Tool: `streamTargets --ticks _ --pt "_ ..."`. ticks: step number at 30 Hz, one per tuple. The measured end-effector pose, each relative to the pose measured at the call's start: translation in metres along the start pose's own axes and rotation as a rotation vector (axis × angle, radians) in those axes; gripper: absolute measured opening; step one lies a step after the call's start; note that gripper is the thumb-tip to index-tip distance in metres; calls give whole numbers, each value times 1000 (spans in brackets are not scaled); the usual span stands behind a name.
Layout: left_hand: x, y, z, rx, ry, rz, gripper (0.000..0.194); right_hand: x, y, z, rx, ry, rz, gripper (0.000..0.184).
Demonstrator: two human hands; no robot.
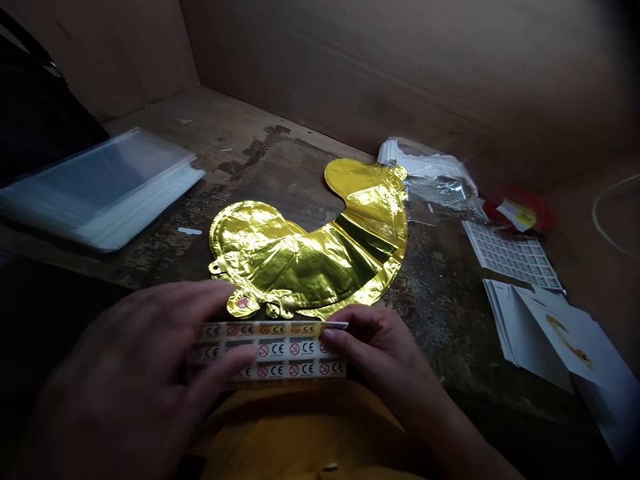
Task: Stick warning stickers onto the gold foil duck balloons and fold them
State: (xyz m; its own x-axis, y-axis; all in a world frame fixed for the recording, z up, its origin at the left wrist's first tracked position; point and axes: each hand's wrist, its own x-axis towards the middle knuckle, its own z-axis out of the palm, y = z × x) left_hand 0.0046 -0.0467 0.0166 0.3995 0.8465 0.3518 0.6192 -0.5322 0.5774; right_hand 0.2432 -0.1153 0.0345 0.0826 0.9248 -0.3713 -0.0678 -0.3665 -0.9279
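Note:
A flat gold foil balloon (310,253) lies crumpled on the worn wooden table (240,153). Just in front of it I hold a sheet of small CE warning stickers (280,350) with both hands. My left hand (135,373) grips its left end, thumb on top and fingers behind. My right hand (380,347) pinches the right end, with the fingertips on the top right corner. More gold foil (300,427) lies below the sheet, near my body.
A stack of clear plastic bags (100,190) sits at the left. At the right lie another sticker sheet (510,257), white printed cards (545,333), a crinkled clear packet (430,173) and a red item (520,210). Wooden walls close the back.

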Motion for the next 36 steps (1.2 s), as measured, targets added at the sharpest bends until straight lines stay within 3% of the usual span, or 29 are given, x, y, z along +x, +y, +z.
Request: streamTargets --ticks 1,3,5,7,10,13,18,22,25,27,32,36 --pt "1 8 2 104 22 147 47 -1 0 2 -20 -7 -11 14" --pt "8 23 7 132 -93 294 33 -2 0 6 -47 -22 -17 14" --pt "17 32 10 7 -312 252 14 -5 -1 7 -93 -41 -11 13" --pt "24 35 10 -131 -474 135 19 -7 -4 4 -181 -51 -36 10" --pt "28 32 8 -251 -588 -8 23 -8 -9 -4 -323 -54 -121 9" --pt "28 29 6 -251 -617 -31 23 -9 -10 -8 -365 -59 -131 9" --pt "30 31 8 -209 -510 48 18 -8 -1 1 -199 6 -41 15" --pt "31 31 11 -320 -654 -135 17 -8 2 6 -152 -23 5 19" --pt "30 30 12 -449 -749 -276 20 -7 -1 5 -264 -66 17 22" --pt "29 29 13 -517 -770 -356 21 -7 -4 2 -407 -53 -60 22" --pt "26 28 17 -590 -820 -513 23 -6 -11 -2 -815 59 -496 16" --pt "24 27 19 -646 -850 -566 25 -3 -12 0 -910 19 -552 13"
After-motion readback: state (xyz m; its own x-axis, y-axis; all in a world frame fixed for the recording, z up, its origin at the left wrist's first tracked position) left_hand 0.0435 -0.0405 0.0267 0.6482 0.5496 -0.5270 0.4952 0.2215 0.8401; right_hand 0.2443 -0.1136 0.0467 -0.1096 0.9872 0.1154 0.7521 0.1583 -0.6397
